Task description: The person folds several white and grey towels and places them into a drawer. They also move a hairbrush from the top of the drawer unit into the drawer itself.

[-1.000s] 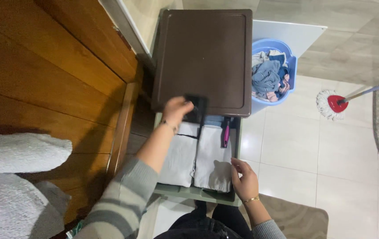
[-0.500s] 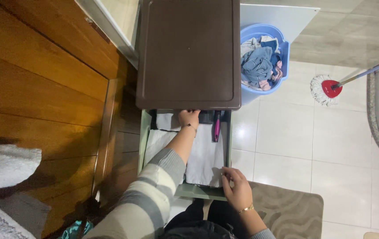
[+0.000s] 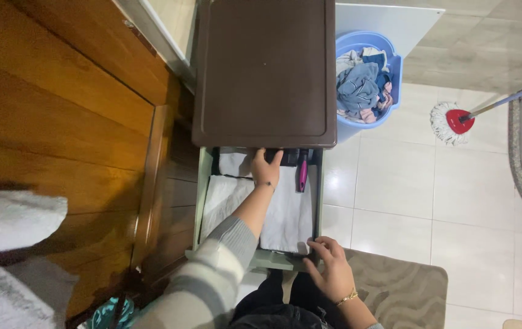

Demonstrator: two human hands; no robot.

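The dark object [image 3: 288,157] lies at the far end of the open green drawer [image 3: 203,201], tucked just under the front edge of the brown cabinet top [image 3: 265,70]. From the left hand [image 3: 266,167] it sits at about two o'clock, touching the fingertips, with its long axis running across the drawer from nine to three o'clock. The left hand is by far the nearer; its arm in a grey striped sleeve [image 3: 212,274] stretches up the drawer toward twelve o'clock over the folded white cloths [image 3: 285,213], fingers curled onto the dark object, though I cannot tell whether the grip has truly closed on it. A pink-handled brush [image 3: 302,172] lies just beside, at three o'clock. The right hand [image 3: 333,271] rests loosely on the drawer's near right corner, grasping nothing firmly.
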